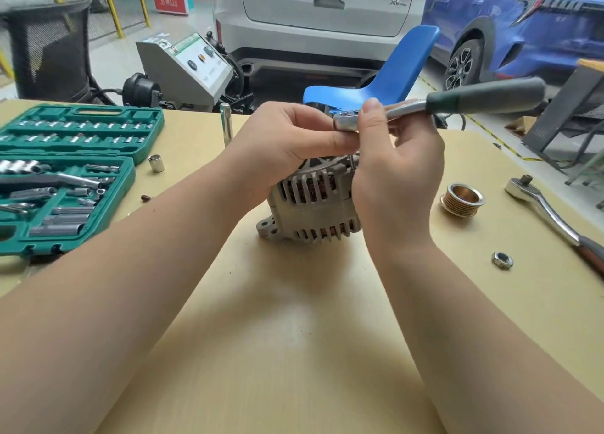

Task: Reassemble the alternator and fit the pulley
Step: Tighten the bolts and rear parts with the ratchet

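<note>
The grey alternator (310,201) stands on the tan table (294,335), copper windings showing through its slots. Above it a ratchet with a dark green handle (483,98) points to the right. My left hand (287,139) pinches the ratchet's chrome head (343,123) from the left. My right hand (395,172) holds the head from the right, thumb up against it. What sits under the head is hidden by my fingers. The grooved pulley (461,200) lies on the table to the right, and a hex nut (502,260) lies nearer to me.
An open green socket case (65,172) fills the left of the table, with a loose socket (156,163) beside it. A second, larger ratchet (549,211) lies at the right edge. A chrome extension bar (226,123) stands behind my left hand. A blue chair and parked cars are beyond.
</note>
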Tool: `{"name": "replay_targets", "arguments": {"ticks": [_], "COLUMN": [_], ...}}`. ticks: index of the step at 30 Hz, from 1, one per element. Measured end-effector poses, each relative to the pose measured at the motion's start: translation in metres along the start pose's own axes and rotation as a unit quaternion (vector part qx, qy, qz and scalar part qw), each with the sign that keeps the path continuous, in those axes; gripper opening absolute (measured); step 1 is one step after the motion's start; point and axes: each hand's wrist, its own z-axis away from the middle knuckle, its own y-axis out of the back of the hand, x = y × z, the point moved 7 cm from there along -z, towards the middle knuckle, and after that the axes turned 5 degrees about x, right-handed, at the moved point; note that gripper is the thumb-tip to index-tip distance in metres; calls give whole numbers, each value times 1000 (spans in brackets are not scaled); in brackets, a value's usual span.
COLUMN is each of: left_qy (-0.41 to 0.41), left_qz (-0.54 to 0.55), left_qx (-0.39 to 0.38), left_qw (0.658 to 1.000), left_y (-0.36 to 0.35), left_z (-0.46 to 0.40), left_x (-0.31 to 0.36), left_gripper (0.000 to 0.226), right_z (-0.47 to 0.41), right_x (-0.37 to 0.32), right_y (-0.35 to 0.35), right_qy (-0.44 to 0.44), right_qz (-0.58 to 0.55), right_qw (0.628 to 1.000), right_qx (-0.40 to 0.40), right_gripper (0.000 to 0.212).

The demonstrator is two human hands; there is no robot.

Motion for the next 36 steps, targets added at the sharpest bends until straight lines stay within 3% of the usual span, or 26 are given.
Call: {"name": "replay_targets", "arguments": {"ticks": [2,4,6,8,10,13,16,18,20,22,25,27,29,32,34,36], "left_qy": [-1,16,30,30,30,25,18,10,8,16,18,21,16,13,9,8], "left_qz": [1,16,23,21,16,-2,-9,-15,-16,-11,-7,-15,-18,-19,-16,-14], "left_qx": [2,-7,-21,-33,-33,-16,0,0,-7,-15,-30,-22,-15,7,11,4], "left_qw": [1000,1000,999,999,999,1000,1000,1000,1000,1000,999,999,1000,1000,1000,1000], "left_y": [-1,-1,0,-1,-1,-2,-3,-5,-6,-4,-4,-4,-4,-2,-2,-3], "left_z": [1,1,0,0,1,2,3,4,4,2,2,3,4,4,4,3], "left_x": [1,-1,-2,-1,0,0,2,5,6,3,3,2,2,2,3,4], "left_gripper": [43,40,36,35,35,26,35,44,45,39,29,29,25,34,41,41], "right_z": [4,-5,-19,-23,-19,-17,-6,4,2,-13,-27,-25,-22,-10,-2,-1], "right_x": [-5,-2,8,20,27,22,4,-8,-8,5,20,23,23,4,-8,-9], "right_y": [0,-4,-12,-18,-20,-12,1,4,1,-6,-16,-18,-15,0,4,3], "right_qy": [33,19,-56,-169,-220,-162,-21,68,85,10,-146,-185,-148,-17,56,72], "right_qz": [22,-23,-108,-198,-220,-179,-32,49,40,-62,-187,-208,-180,-26,73,79], "right_qw": [999,999,986,946,924,959,998,996,995,994,948,931,955,998,996,994], "right_qx": [12,-32,-114,-192,-223,-150,-42,-2,-17,-91,-214,-235,-185,-55,-6,-7], "right_gripper": [15,15,19,26,34,28,19,15,16,15,27,31,29,22,22,23]}}
